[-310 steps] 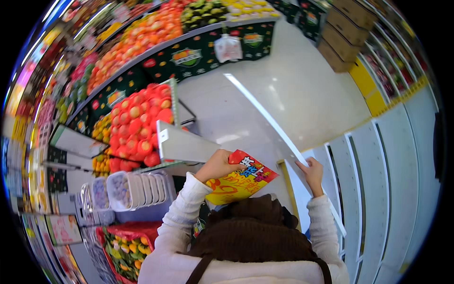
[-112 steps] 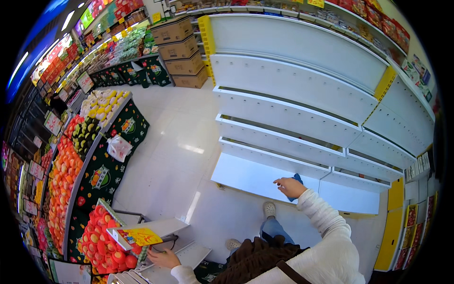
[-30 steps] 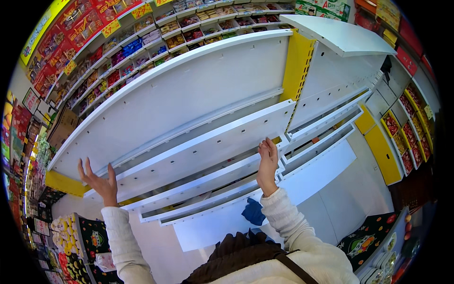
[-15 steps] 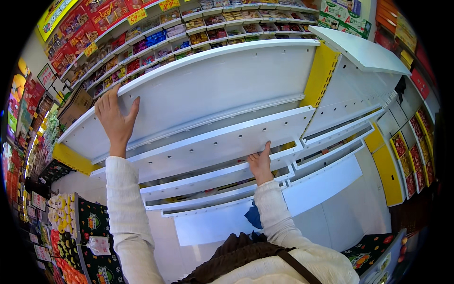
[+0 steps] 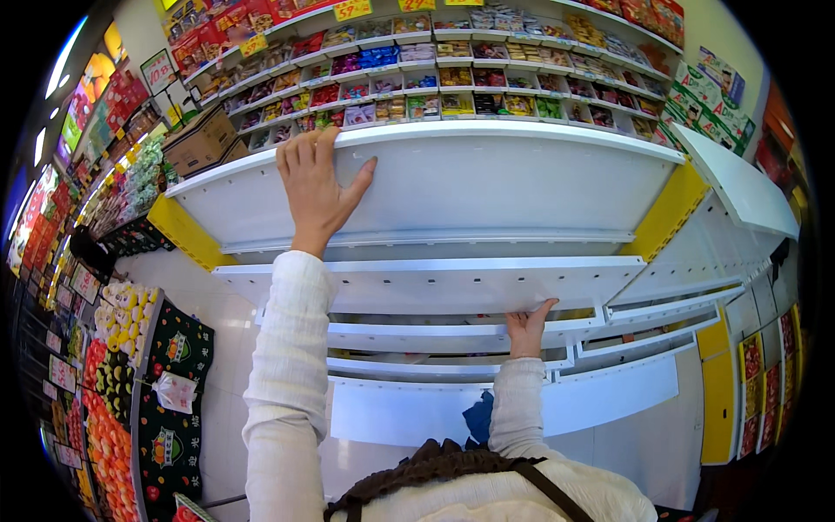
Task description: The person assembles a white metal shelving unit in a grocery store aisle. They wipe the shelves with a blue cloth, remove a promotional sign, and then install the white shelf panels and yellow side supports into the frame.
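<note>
A white metal shelf unit with bare shelves stands in front of me. My left hand [image 5: 317, 191] lies over the top edge of its tall back panel [image 5: 487, 178], fingers hooked over the rim and thumb spread along the front face. Lower and to the right, my right hand [image 5: 526, 331] holds the lower edge of a white shelf board [image 5: 426, 287] with a row of small holes along its front. Its thumb points up to the right; the fingertips are partly hidden at the board's edge. Yellow end posts [image 5: 668, 213] flank the panel.
Behind the panel rise racks of packaged snacks [image 5: 452, 78]. A fruit stand [image 5: 117, 383] is at the left, a cardboard box [image 5: 202, 139] at the far left. On the right, a tilted white board [image 5: 739, 178] tops the adjoining unit, above a yellow panel [image 5: 718, 391].
The view has turned left and levelled, so the shelf unit sits lower and further right. Both hands keep their places on the panel and the shelf board.
</note>
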